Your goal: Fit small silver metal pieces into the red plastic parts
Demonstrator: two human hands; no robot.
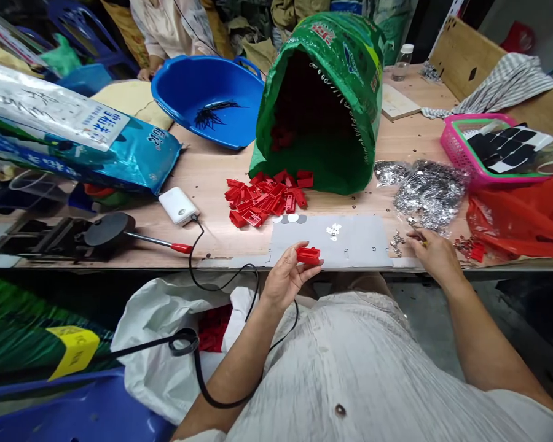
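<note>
My left hand [286, 275] grips a small red plastic casing [308, 255] between thumb and fingers, just over the table's front edge. Over at the right, my right hand [435, 255] has its fingers drawn together beside a scatter of small metal pieces [397, 243]. Something slim and yellowish shows at these fingers, too small to name. Several small silvery plates [334, 231] lie on a grey mat [364, 239] between the hands. Behind the left hand is a heap of red plastic casings [267, 197], at the mouth of a green sack [313, 178].
A hand press [108, 229] with a red-tipped lever and a white power bank [179, 205] stand left. Farther back is a blue basin [207, 123]; a person stands behind it. At right are clear bags of metal parts [428, 193], a pink basket [456, 147] and a red bag [525, 218].
</note>
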